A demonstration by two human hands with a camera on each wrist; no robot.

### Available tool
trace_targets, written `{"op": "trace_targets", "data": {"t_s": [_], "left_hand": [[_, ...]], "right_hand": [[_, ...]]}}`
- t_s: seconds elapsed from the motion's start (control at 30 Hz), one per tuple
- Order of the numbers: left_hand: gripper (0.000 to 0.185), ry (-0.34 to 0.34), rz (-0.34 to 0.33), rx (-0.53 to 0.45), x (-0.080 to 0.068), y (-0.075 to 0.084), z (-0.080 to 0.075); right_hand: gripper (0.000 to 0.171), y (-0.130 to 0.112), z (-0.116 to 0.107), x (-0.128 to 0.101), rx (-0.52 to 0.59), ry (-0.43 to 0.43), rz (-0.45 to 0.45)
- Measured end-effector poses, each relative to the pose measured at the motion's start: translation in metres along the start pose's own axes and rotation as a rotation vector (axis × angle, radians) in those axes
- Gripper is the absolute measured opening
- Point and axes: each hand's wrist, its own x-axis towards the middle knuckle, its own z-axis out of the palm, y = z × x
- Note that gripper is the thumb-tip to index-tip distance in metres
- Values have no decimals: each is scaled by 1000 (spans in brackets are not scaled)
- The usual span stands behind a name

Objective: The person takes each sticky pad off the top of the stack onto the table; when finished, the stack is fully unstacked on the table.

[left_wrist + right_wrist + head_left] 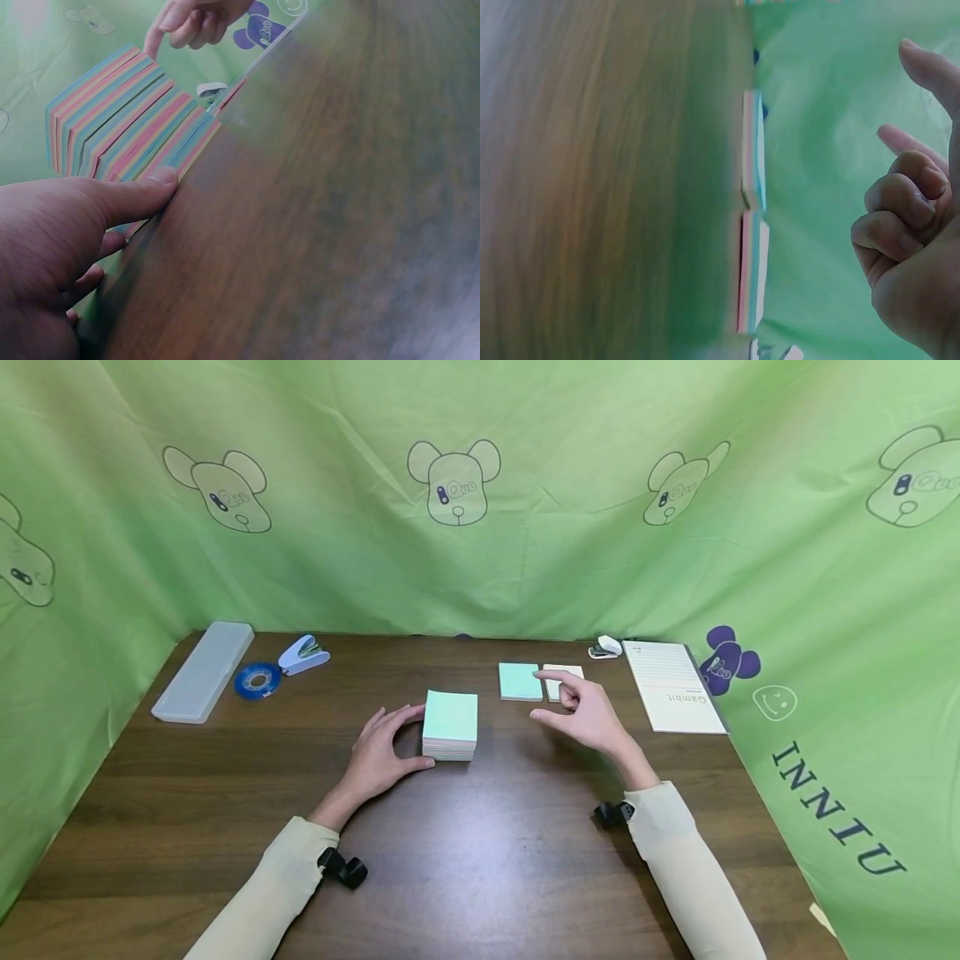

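A thick stack of sticky notes with a pale green top stands mid-table; its striped pink, yellow and blue side shows in the left wrist view. My left hand holds it from the left, thumb at the near corner and fingers toward the far side. To the right, my right hand hovers with thumb and index finger spread apart, the other fingers curled, and nothing between them. Beyond it lie a thin green-topped sticky note pad and a white-topped pad, partly hidden by the index finger.
At the back left are a translucent pencil case, a blue roll of tape and a light blue stapler. A white stapler and a notebook lie at the back right. Green cloth hangs behind the table.
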Motion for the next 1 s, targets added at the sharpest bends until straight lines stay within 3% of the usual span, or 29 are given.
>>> {"op": "trace_targets", "data": {"t_s": [0.5,1.0], "left_hand": [[91,-5,-14,-6,0,0,0],[91,-8,-24,14,0,0,0]], "right_hand": [[62,-33,31,4,35,-97,-86],[77,-53,62,18,-100,-190,-116]]}}
